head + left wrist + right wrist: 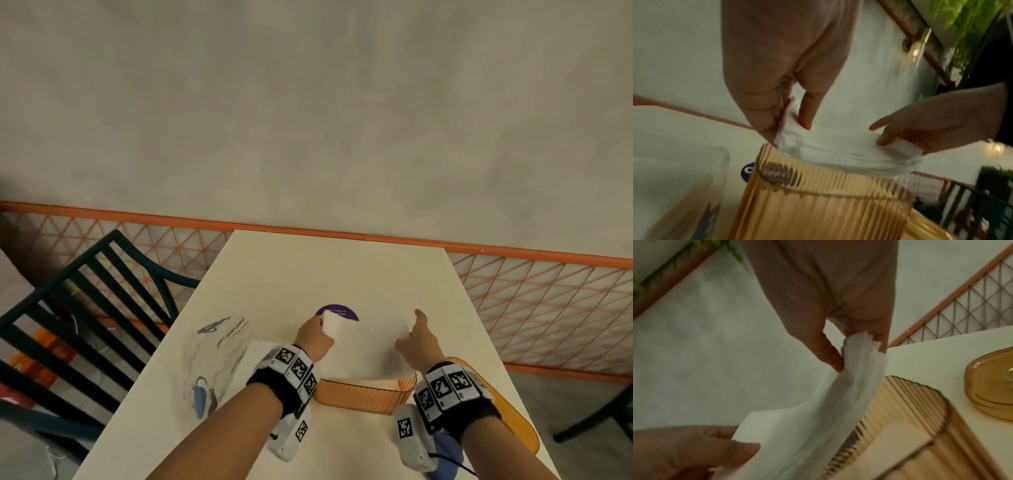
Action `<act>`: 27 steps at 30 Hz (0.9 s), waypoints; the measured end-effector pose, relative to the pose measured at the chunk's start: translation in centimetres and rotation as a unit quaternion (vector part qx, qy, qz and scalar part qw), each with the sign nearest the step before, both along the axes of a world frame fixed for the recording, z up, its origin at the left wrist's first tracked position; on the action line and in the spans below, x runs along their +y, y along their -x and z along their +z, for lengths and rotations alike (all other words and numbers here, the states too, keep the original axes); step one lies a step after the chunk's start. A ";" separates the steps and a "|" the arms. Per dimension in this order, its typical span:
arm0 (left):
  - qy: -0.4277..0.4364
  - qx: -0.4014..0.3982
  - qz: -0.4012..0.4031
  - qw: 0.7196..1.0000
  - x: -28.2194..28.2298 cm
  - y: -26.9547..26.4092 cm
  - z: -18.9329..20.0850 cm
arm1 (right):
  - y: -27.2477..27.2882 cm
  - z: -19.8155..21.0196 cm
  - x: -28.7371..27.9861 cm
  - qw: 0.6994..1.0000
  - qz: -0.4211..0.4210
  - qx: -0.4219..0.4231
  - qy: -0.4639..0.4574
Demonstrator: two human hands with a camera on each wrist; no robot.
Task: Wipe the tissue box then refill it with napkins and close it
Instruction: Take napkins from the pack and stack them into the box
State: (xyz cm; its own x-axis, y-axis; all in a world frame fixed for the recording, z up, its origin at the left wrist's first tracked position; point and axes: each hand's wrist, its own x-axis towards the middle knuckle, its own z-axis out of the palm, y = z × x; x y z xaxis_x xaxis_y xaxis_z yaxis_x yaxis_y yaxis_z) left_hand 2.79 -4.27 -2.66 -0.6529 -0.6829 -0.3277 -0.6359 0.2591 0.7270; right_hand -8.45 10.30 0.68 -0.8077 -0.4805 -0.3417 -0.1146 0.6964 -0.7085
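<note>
A ribbed amber tissue box [363, 394] stands open on the white table [308, 274]. A bent stack of white napkins [363, 346] hangs just over its opening, lower edge at the rim. My left hand [320, 330] pinches the stack's left end, and my right hand [407, 339] pinches the right end with the index finger sticking out. The left wrist view shows the napkins [838, 149] sagging into the box [818, 203] between the left hand [789, 120] and right hand [900, 139]. In the right wrist view the right hand [861, 352] grips the napkins [828, 410] above the box [910, 426].
The amber lid [510, 414] lies flat right of the box, also in the right wrist view as the lid [992, 386]. A clear plastic napkin package [219, 356] lies to the left. A purple disc [337, 311] sits behind the napkins, a blue cloth [445, 455] near my right wrist. A dark chair [85, 308] stands left.
</note>
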 end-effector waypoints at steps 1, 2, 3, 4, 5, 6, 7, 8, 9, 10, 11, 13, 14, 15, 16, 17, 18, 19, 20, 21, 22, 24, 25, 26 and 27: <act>0.016 -0.025 -0.012 0.999 0.1 0.5 -0.7 | 0.0 -0.5 0.1 1.000 0.002 0.005 -0.015; 0.028 -0.046 -0.019 0.998 0.2 0.9 -1.4 | 0.0 -0.9 0.0 1.000 0.005 0.010 -0.029; 0.039 -0.063 -0.023 0.997 0.2 1.2 -2.0 | 0.1 -1.5 -0.1 0.999 0.009 0.015 -0.040; 0.049 -0.077 -0.025 0.996 0.3 1.5 -2.6 | 0.1 -2.1 -0.2 0.998 0.013 0.017 -0.050; 0.059 -0.088 -0.030 0.994 0.4 1.6 -2.9 | 0.0 -2.6 -0.4 0.998 0.017 0.018 -0.059; 0.067 -0.097 -0.036 0.992 0.5 1.8 -3.2 | -0.1 -3.1 -0.5 0.997 0.021 0.018 -0.068; 0.073 -0.108 -0.041 0.991 0.6 1.8 -3.5 | -0.1 -3.7 -0.6 0.996 0.027 0.021 -0.080; 0.078 -0.114 -0.046 0.989 0.8 1.9 -3.8 | -0.1 -4.2 -0.7 0.995 0.034 0.026 -0.095; 0.085 -0.117 -0.050 0.988 0.9 2.0 -4.2 | -0.1 -4.6 -0.8 0.992 0.044 0.033 -0.114; 0.092 -0.119 -0.056 0.987 0.9 2.1 -4.4 | -0.1 -4.8 -1.0 0.988 0.060 0.046 -0.135; 0.103 -0.123 -0.060 0.985 1.1 2.2 -4.5 | -0.1 -4.8 -1.1 0.981 0.085 0.067 -0.159; 0.143 -0.127 -0.064 0.979 1.5 2.5 -4.4 | -0.3 -4.5 -1.4 0.960 0.147 0.136 -0.196; 0.170 -0.126 -0.065 0.975 1.8 2.5 -4.2 | -0.4 -4.2 -1.5 0.945 0.174 0.180 -0.209; 0.205 -0.127 -0.069 0.968 2.2 2.5 -4.0 | -0.5 -3.9 -1.6 0.931 0.193 0.220 -0.218; 0.243 -0.128 -0.077 0.959 2.5 2.5 -4.0 | -0.5 -3.8 -1.8 0.919 0.205 0.251 -0.226; 0.266 -0.128 -0.091 0.951 2.7 2.6 -4.1 | -0.4 -3.8 -2.0 0.910 0.218 0.264 -0.235; 0.267 -0.135 -0.111 0.948 2.9 2.7 -4.2 | -0.2 -4.0 -2.3 0.905 0.233 0.260 -0.244; 0.240 -0.143 -0.127 0.952 2.8 2.9 -4.4 | 0.0 -4.4 -2.6 0.902 0.253 0.241 -0.255; 0.201 -0.156 -0.142 0.957 2.7 3.2 -4.6 | 0.4 -5.0 -2.9 0.898 0.272 0.218 -0.269; 0.161 -0.176 -0.161 0.958 2.4 3.4 -5.0 | 0.6 -5.6 -3.0 0.895 0.286 0.193 -0.282; 0.129 -0.189 -0.178 0.957 2.2 3.6 -5.3 | 0.8 -6.4 -3.1 0.897 0.290 0.168 -0.288; 0.087 -0.199 -0.181 0.959 1.7 3.5 -6.4 | 0.9 -8.0 -3.0 0.908 0.280 0.124 -0.285; 0.070 -0.200 -0.176 0.961 1.5 3.5 -7.0 | 0.8 -8.5 -3.0 0.912 0.275 0.115 -0.281; 0.058 -0.204 -0.173 0.962 1.5 3.3 -7.3 | 0.7 -8.8 -3.0 0.916 0.269 0.111 -0.276; 0.050 -0.210 -0.172 0.961 1.4 3.2 -7.5 | 0.6 -9.0 -3.1 0.919 0.263 0.109 -0.273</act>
State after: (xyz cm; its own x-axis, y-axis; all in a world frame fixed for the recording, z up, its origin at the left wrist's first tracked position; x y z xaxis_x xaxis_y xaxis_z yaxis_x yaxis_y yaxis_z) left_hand -0.42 -2.88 -10.11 -0.6697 -0.4923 -0.5560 -0.7325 0.5610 0.3857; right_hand -9.10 7.23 -8.35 -0.5901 -0.6288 -0.5063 -0.6347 0.7489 -0.1902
